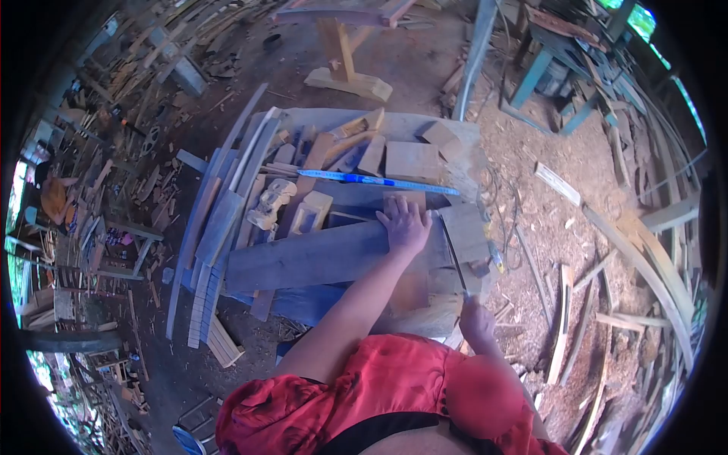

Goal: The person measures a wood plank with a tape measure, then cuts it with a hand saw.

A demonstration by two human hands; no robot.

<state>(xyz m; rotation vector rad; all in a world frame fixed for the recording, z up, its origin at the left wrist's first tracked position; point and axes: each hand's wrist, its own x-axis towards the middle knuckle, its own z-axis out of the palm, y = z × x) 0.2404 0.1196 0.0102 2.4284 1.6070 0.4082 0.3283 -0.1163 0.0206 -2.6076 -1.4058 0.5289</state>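
Note:
A long dark wooden board [303, 258] lies across the workbench, its right end near the saw. My left hand [406, 226] rests flat on the board near that end, fingers spread and pressing down. In my right hand [477, 324], fingers wrapped round the handle, is a handsaw [454, 254]. Its thin blade points away from me, seen nearly edge-on, along the board's right end. Whether the teeth sit inside a cut cannot be made out. Beyond my left hand, a blue tape measure [379, 180] lies stretched across wood pieces.
Wood blocks [413, 161] and offcuts crowd the far side of the workbench [303, 117]. Long strips [216, 205] line its left side. Sawdust and scrap planks [563, 322] cover the floor at right. A green-legged table [531, 80] stands at far right.

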